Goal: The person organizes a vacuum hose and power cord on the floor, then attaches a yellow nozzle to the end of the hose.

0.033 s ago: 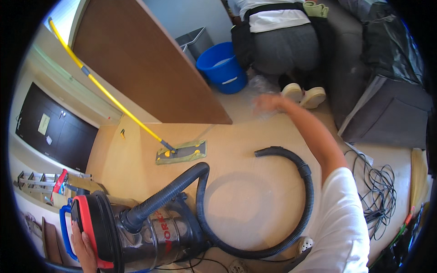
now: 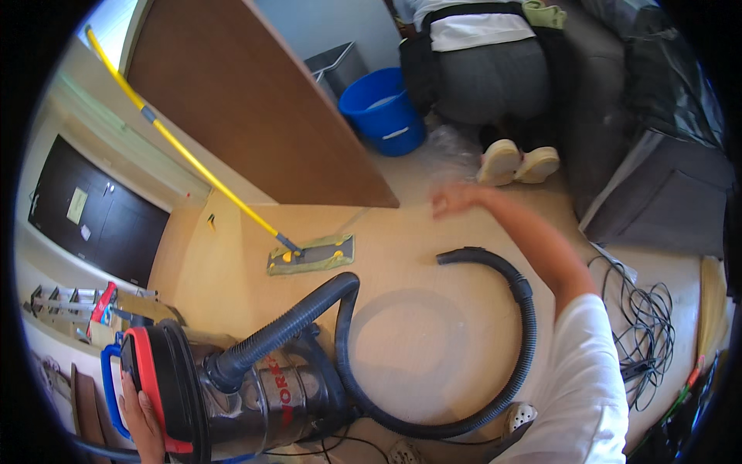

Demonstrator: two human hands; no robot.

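Left hand [image 2: 141, 414] gripping the blue handle [image 2: 110, 387] at the red-and-black top of a canister vacuum cleaner [image 2: 232, 387], low at the left edge of view. Vacuum lying tipped on the tan floor [image 2: 410, 325], steel drum toward the right. Black ribbed hose [image 2: 495, 371] running out from the vacuum top, looping wide across the floor and ending free near the middle, touching nothing. Right hand [image 2: 452, 199] stretched forward above the floor, blurred, apparently holding nothing; open or closed, cannot tell. Flat mop [image 2: 311, 254] with a yellow pole just beyond the hose loop, leaning toward a brown door [image 2: 255, 100]. Blue bucket [image 2: 384, 110] farther back, beside another person [image 2: 487, 69] kneeling. Tangled black cables [image 2: 645, 325] on the floor at right.
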